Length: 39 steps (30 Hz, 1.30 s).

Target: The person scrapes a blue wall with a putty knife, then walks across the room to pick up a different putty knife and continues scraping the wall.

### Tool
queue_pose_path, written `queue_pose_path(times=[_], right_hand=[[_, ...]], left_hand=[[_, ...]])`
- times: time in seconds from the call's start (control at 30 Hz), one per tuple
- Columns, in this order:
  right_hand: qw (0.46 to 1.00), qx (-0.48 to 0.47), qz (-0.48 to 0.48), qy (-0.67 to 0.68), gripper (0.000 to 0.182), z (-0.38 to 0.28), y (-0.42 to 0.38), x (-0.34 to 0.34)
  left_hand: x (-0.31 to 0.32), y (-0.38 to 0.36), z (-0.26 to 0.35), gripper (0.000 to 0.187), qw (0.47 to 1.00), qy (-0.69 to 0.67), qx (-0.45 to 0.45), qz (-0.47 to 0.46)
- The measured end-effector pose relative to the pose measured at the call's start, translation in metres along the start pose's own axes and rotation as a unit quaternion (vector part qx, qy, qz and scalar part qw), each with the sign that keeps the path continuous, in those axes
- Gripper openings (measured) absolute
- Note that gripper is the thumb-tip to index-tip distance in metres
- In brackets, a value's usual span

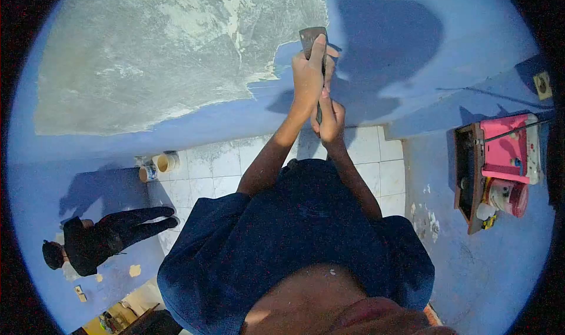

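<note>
A scraper with a wide dark blade [312, 39] stands against the blue wall [247, 114], close to the ragged right edge of a bare grey plaster patch [159, 58]. My left hand [310, 76] is closed around its upper part, thumb lying along the blade. Lower down, my right hand [331, 120] grips the handle, whose dark end shows below the left hand. Both arms reach up in front of my dark blue shirt [300, 217]. Exactly how the blade edge meets the wall cannot be made out.
White floor tiles [223, 164] lie below the wall, with two tubs [166, 161] at the left corner. A person in dark clothes [112, 232] stands at the left wall. On the right, a wall shelf [469, 179] holds a pink item [504, 146] and a bucket [507, 196].
</note>
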State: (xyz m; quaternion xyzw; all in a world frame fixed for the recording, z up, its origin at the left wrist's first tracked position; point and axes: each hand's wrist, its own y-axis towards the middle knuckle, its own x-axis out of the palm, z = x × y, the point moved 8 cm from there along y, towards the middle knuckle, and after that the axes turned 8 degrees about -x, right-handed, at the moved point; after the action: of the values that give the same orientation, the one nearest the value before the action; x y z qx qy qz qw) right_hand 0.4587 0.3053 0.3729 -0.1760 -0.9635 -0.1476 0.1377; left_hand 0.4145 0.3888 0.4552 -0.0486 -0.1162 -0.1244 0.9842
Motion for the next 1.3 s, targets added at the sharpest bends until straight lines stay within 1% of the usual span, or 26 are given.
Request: queue_pose_path(times=[0.1, 0.2, 0.3, 0.33, 0.43, 0.47, 0.5, 0.57, 0.63, 0.67, 0.77, 0.87, 0.97, 1.03, 1.07, 1.1, 1.13, 1.2, 1.23, 1.27, 1.3], right_hand=[[0.998, 0.023, 0.014, 0.048, 0.049, 0.007, -0.003, 0.008], [0.998, 0.014, 0.012, 0.06, 0.05, 0.014, -0.004, 0.016], [0.985, 0.066, 0.055, 0.151, 0.048, 0.03, -0.011, 0.027], [0.986, 0.068, 0.05, 0.145, 0.046, 0.035, -0.013, 0.027], [0.989, 0.017, 0.057, 0.137, 0.045, 0.042, -0.007, 0.029], [0.998, -0.028, 0.051, 0.039, 0.044, 0.045, -0.008, 0.024], [0.994, -0.076, 0.046, -0.06, 0.044, 0.043, -0.008, 0.02], [0.992, -0.059, 0.055, -0.096, 0.046, 0.046, -0.006, 0.017], [0.993, 0.077, 0.078, 0.032, 0.05, 0.037, -0.009, 0.026], [0.99, 0.056, 0.083, 0.097, 0.049, 0.035, -0.007, 0.031], [0.984, 0.079, 0.096, 0.126, 0.05, 0.047, -0.008, 0.039], [0.986, 0.042, 0.082, 0.142, 0.051, 0.044, -0.006, 0.047], [0.973, 0.057, 0.115, 0.189, 0.044, 0.064, -0.01, 0.053], [0.976, 0.061, 0.089, 0.189, 0.043, 0.069, -0.013, 0.054], [0.977, 0.064, 0.075, 0.189, 0.042, 0.07, -0.013, 0.056], [0.993, -0.011, 0.082, 0.088, 0.041, 0.059, -0.01, 0.054], [0.992, -0.085, 0.089, -0.015, 0.04, 0.045, -0.009, 0.053], [0.993, -0.074, 0.087, -0.013, 0.036, 0.039, -0.008, 0.055], [0.992, 0.008, 0.08, 0.094, 0.032, 0.046, -0.009, 0.056], [0.973, 0.089, 0.07, 0.199, 0.028, 0.056, -0.012, 0.062], [0.992, 0.017, 0.066, 0.107, 0.025, 0.047, -0.01, 0.059]], left_hand=[[-0.002, 0.001, 0.002, 0.043, 1.0, 0.012, 0.001, -0.012], [-0.004, -0.001, 0.005, 0.043, 0.999, 0.035, -0.011, -0.011], [-0.005, 0.003, 0.007, 0.043, 0.997, 0.076, -0.003, -0.005], [-0.007, 0.005, 0.005, 0.044, 0.997, 0.079, 0.005, -0.006], [-0.008, 0.006, 0.006, 0.044, 0.995, 0.094, 0.008, -0.01], [-0.008, 0.005, 0.008, 0.044, 0.995, 0.1, 0.008, -0.012], [-0.008, 0.006, 0.009, 0.044, 0.994, 0.105, 0.007, -0.015], [-0.008, 0.007, 0.006, 0.044, 0.993, 0.116, 0.005, -0.025], [-0.009, 0.01, 0.003, 0.046, 0.991, 0.13, -0.007, -0.027], [-0.01, 0.01, 0.006, 0.047, 0.99, 0.14, -0.012, -0.028], [-0.017, 0.013, 0.004, 0.048, 0.988, 0.148, -0.024, -0.031], [-0.021, 0.014, 0.006, 0.046, 0.987, 0.156, -0.022, -0.035], [-0.023, 0.015, 0.007, 0.041, 0.984, 0.169, -0.022, -0.054], [-0.025, 0.015, 0.009, 0.039, 0.981, 0.183, -0.023, -0.061], [-0.025, 0.017, 0.008, 0.039, 0.982, 0.179, -0.006, -0.064], [-0.024, 0.019, 0.006, 0.038, 0.982, 0.175, 0.011, -0.068], [-0.023, 0.021, 0.005, 0.038, 0.983, 0.169, 0.028, -0.072], [-0.024, 0.021, 0.004, 0.037, 0.982, 0.171, 0.02, -0.078], [-0.024, 0.02, 0.004, 0.037, 0.982, 0.172, 0.016, -0.081], [-0.024, 0.018, 0.005, 0.037, 0.98, 0.182, 0.018, -0.084], [-0.024, 0.018, 0.008, 0.036, 0.977, 0.192, 0.022, -0.086]])
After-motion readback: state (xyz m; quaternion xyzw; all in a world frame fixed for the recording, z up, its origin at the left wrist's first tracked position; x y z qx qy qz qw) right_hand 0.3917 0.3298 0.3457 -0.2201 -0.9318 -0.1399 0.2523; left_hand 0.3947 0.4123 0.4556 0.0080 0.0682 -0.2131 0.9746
